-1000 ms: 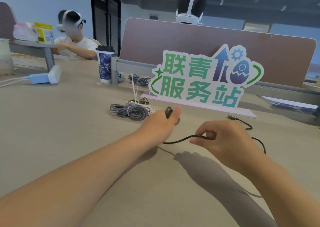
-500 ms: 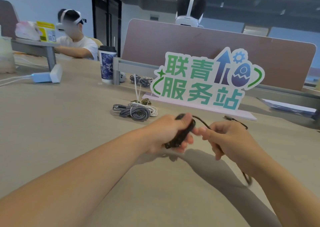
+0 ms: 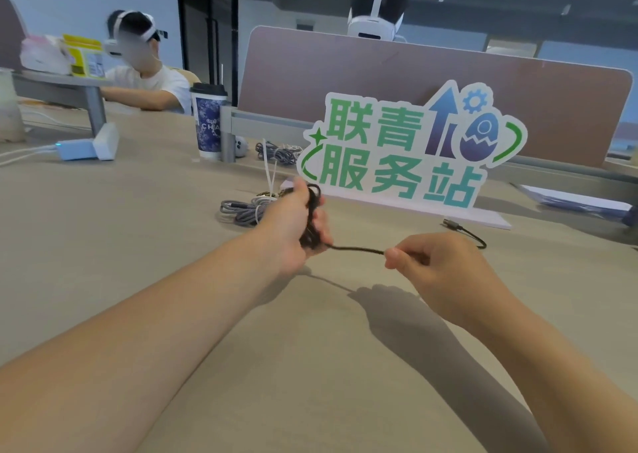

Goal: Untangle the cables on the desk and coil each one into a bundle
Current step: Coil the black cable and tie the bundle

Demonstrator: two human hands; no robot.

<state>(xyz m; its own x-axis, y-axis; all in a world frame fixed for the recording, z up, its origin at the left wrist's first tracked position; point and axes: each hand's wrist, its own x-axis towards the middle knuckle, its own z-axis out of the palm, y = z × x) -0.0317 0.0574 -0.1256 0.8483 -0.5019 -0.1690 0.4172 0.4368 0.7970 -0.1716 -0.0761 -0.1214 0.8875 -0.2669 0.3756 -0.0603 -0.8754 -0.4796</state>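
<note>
Your left grip (image 3: pixel 293 226) is clutching the coiled black cable (image 3: pixel 312 207). Your right grip (image 3: pixel 443 266) is pinching its free stretch.

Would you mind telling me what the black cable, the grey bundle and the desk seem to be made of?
The black cable: matte, probably a braided fabric sheath; its surface looks slightly rough, but blur leaves it open. The grey bundle: woven sheath, with a speckled weave showing. The desk: pale matte laminate, judging by faint wood-grain streaks.
</note>
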